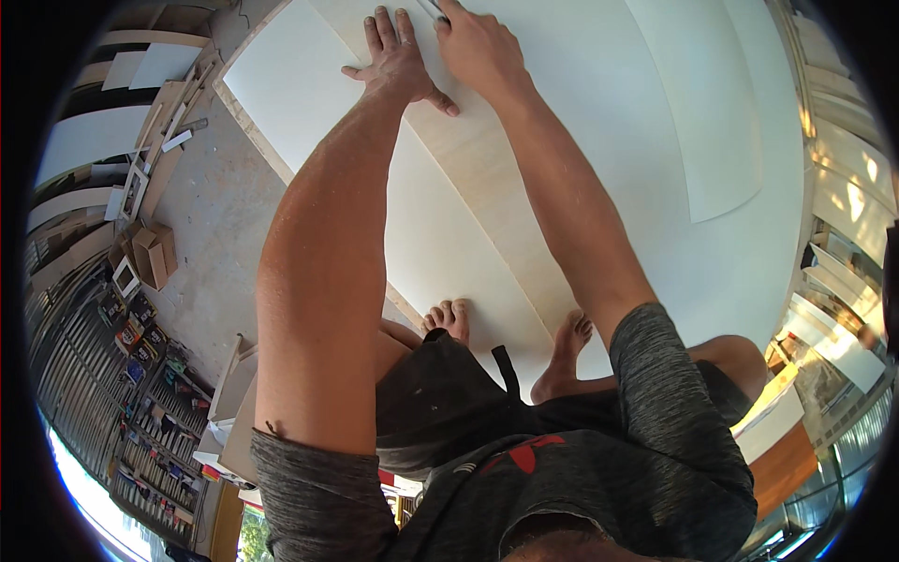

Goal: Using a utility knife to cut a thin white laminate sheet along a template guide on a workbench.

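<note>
My left hand point(393, 67) lies flat with its fingers spread, pressing on a tan strip point(482, 178) that runs between white sheet surfaces. Close beside it on the right, my right hand point(481, 49) is closed round a slim grey metal-looking tool point(430, 7). Most of that tool is cut off by the upper edge, so its kind does not show. A white panel point(426, 211) lies left of the strip, and a broad white sheet point(627, 178) spreads to the right. I squat on these surfaces with bare feet point(449, 320) near the strip.
A loose white piece point(716, 122) with a curved edge lies on the right. Stacked boards point(98, 140) and an open cardboard box point(154, 253) stand beyond the panel's left edge on the concrete floor point(211, 211). Filled shelves point(154, 450) are at lower left; more boards point(847, 178) lean at right.
</note>
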The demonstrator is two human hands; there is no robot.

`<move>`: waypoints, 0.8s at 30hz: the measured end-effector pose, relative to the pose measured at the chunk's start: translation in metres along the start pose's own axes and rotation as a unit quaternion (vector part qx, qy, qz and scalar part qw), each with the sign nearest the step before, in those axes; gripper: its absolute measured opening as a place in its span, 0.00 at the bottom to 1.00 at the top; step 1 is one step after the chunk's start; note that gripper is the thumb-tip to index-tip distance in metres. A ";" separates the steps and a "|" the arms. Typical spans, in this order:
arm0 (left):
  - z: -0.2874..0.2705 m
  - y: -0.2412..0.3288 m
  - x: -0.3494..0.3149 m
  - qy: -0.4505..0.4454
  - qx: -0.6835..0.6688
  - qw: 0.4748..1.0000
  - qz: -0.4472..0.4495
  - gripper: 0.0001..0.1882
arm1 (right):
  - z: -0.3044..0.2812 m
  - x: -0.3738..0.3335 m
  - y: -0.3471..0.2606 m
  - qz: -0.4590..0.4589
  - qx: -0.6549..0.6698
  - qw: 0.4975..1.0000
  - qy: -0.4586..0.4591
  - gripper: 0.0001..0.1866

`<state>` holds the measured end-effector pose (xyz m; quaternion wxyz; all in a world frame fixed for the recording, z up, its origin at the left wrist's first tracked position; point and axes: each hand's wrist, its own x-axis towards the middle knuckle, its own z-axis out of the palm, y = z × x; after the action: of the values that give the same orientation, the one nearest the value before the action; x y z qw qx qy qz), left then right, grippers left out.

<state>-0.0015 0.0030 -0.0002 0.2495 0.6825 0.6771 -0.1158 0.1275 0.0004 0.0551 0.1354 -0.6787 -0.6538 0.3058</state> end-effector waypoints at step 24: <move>-0.011 0.009 -0.008 -0.079 0.000 0.997 -0.018 0.93 | 0.031 -0.004 -0.009 -0.031 -0.163 0.985 0.053 0.25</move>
<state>0.0045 0.0021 0.0146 0.3000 0.6590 0.6674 -0.1739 0.1022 -0.0095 0.0370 0.0672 -0.6866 -0.7073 0.1542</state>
